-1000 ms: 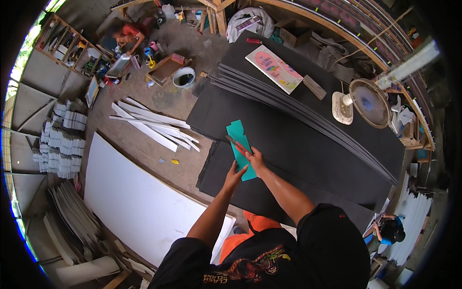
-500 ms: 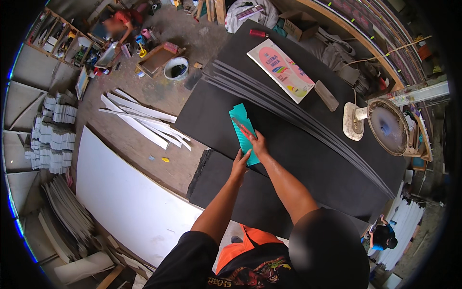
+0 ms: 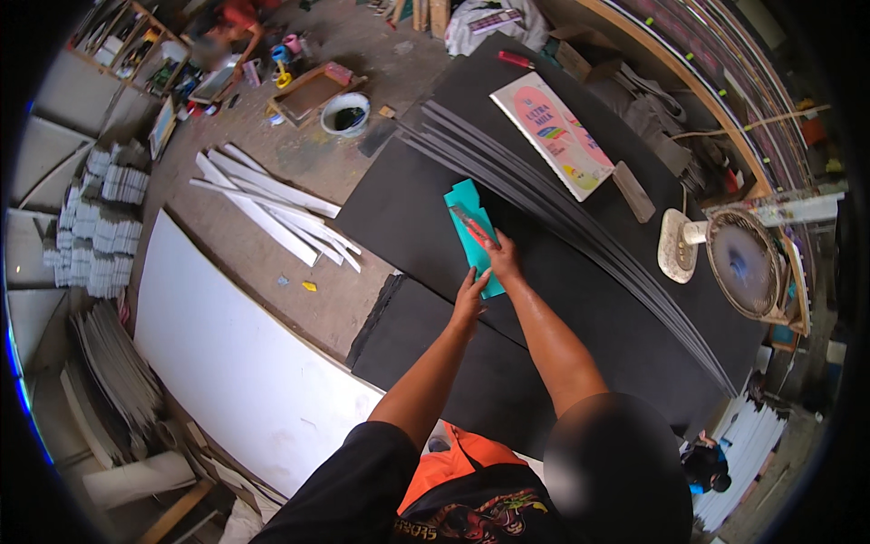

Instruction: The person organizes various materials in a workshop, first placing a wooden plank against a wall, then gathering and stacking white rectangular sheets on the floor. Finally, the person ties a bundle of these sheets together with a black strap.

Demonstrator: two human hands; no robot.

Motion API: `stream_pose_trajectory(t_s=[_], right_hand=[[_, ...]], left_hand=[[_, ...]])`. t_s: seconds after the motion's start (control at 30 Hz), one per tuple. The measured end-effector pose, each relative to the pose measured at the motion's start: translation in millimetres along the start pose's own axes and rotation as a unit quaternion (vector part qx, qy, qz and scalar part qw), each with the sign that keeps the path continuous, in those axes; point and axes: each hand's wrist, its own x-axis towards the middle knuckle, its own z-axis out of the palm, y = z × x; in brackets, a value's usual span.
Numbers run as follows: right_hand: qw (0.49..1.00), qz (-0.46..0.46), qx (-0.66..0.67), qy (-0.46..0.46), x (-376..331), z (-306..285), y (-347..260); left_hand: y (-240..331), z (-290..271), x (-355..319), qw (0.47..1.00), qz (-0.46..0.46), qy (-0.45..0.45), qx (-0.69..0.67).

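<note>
Head view: left hand [image 3: 470, 296] should keep its fingers pressed flat on the teal template [image 3: 473, 232] while the right hand [image 3: 501, 257], pinching a red cutter [image 3: 472, 223], traces steadily across the black sheet [image 3: 408, 208].

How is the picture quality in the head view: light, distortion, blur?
Head view: even daylight, with no strong shadows around the hands; the fisheye lens bends the black strips into curves and leaves a dark rim; the teal template and white board look sharp, while a round blurred patch hides the lower middle.
</note>
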Motion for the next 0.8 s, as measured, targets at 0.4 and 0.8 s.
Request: stream_pose_trajectory(t_s=[0.4, 0.8], right_hand=[[0.992, -0.015, -0.120, 0.034, -5.6, -16.5, -8.5], [0.951, -0.093, -0.282, 0.082, -92.0, -15.1, -78.9]], left_hand=[[-1.7, -1.2, -4.3, 0.999, 0.004, -0.015, -0.028], [-22.5, -49.4, -46.2, 0.998, -0.002, 0.054, 0.042]])
